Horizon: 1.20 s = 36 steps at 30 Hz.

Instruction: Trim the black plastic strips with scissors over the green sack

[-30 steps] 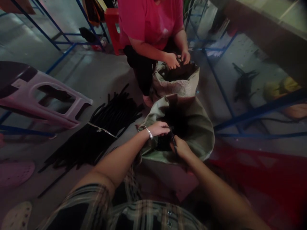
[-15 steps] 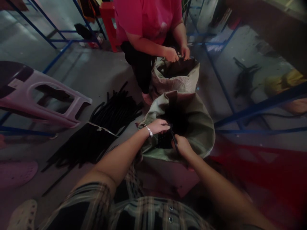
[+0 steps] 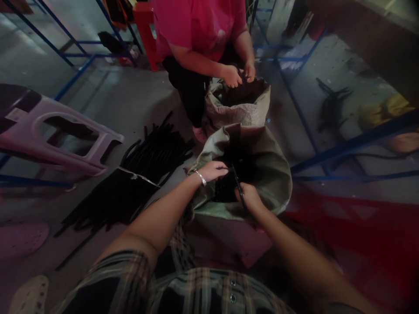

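Note:
My left hand (image 3: 214, 170), with a silver bracelet on its wrist, is closed in a pinch over the open mouth of a sack (image 3: 278, 183). A short black strip (image 3: 229, 169) shows at its fingertips; its exact kind is too dark to tell. My right hand (image 3: 249, 195) grips black-handled scissors (image 3: 238, 183), their blades pointing up and away, close beside the strip. Inside the sack lies a dark mass whose pieces I cannot make out. To the left, a bundle of long black tubes (image 3: 131, 183) rests on the floor, tied with a pale band.
Across from me a person in a pink shirt (image 3: 206, 30) works with both hands above a second sack (image 3: 237, 114). A pink plastic stool (image 3: 62, 131) stands left. Blue metal frames (image 3: 356, 144) run along the right. A red stool (image 3: 145, 37) is behind.
The scissor blades have parted a little from my left fingertips, and the blades look wider apart. My left hand has shifted slightly left. The view has moved a little.

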Available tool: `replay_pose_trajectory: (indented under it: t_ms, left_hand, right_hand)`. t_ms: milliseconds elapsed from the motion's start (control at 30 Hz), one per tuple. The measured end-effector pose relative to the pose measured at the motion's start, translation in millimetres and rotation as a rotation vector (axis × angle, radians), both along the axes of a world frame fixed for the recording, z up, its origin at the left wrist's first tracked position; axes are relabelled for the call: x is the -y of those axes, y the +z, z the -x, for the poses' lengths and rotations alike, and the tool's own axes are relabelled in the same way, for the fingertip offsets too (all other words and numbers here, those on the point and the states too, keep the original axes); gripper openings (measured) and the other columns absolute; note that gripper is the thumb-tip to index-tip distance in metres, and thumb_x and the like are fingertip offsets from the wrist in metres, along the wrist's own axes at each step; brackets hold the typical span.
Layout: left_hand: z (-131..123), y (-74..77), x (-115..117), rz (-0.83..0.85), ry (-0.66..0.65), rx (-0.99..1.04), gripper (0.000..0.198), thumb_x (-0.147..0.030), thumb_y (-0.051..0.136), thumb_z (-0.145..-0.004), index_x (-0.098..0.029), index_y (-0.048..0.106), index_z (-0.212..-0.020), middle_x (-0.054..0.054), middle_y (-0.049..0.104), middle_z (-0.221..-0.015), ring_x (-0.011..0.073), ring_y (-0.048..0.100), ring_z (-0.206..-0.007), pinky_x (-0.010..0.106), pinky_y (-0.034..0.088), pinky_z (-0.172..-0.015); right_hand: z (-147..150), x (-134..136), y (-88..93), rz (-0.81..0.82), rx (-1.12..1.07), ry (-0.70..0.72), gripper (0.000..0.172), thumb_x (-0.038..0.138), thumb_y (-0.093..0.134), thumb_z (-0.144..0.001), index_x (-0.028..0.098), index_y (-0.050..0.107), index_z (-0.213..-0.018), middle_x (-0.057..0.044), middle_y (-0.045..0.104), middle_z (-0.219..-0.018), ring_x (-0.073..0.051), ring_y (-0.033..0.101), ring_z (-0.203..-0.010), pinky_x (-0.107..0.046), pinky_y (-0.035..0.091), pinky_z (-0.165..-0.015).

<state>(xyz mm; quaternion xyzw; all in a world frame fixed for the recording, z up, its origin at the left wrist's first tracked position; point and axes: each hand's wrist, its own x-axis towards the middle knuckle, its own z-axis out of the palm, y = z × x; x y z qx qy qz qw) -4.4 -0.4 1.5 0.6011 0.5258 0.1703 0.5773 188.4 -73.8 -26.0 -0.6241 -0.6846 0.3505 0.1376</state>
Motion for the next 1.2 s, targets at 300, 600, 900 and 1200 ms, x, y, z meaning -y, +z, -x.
replay_pose_trajectory:
  t_ms: [300, 600, 900, 1200]
  left_hand:
    - [1.5, -0.9, -4.0, -0.001, 0.068, 0.025, 0.018, -0.029, 0.058, -0.077, -0.013, 0.062, -0.084, -0.001, 0.057, -0.06, 0.0045, 0.045, -0.042, 0.015, 0.032, -0.04]
    - [-5.3, 1.2, -1.0, 0.031, 0.044, 0.081, 0.017, -0.028, 0.057, -0.078, -0.013, 0.06, -0.084, 0.0, 0.059, -0.063, 0.0039, 0.045, -0.043, 0.015, 0.034, -0.042]
    - [-9.4, -3.6, 4.0, 0.019, -0.026, 0.066, 0.019, -0.027, 0.059, -0.076, -0.012, 0.062, -0.087, -0.001, 0.058, -0.062, 0.0044, 0.047, -0.044, 0.015, 0.034, -0.042]
    - [-6.6, -5.1, 1.8, 0.016, -0.018, 0.028, 0.02, -0.031, 0.06, -0.076, -0.012, 0.062, -0.081, 0.0, 0.059, -0.061, 0.0048, 0.047, -0.043, 0.016, 0.036, -0.043]
  right_hand:
    - [-3.4, -2.2, -13.1, -0.002, 0.028, 0.011, 0.014, 0.027, 0.045, -0.079, 0.019, 0.049, -0.069, -0.001, 0.055, -0.06, -0.011, 0.047, -0.053, -0.022, 0.03, -0.051]
    - [3.0, 4.2, -6.2, 0.023, 0.053, 0.133, 0.013, 0.026, 0.05, -0.081, 0.018, 0.049, -0.09, -0.005, 0.062, -0.082, -0.013, 0.053, -0.066, -0.022, 0.032, -0.057]
    - [4.0, -0.3, 1.3, 0.06, 0.157, 0.132, 0.017, 0.027, 0.052, -0.081, 0.016, 0.052, -0.094, -0.007, 0.062, -0.085, -0.014, 0.052, -0.068, -0.023, 0.03, -0.059]
    - [3.8, 0.6, 5.1, 0.025, 0.248, 0.142, 0.015, 0.028, 0.047, -0.083, 0.017, 0.057, -0.086, -0.006, 0.061, -0.071, -0.014, 0.05, -0.059, -0.025, 0.026, -0.055]
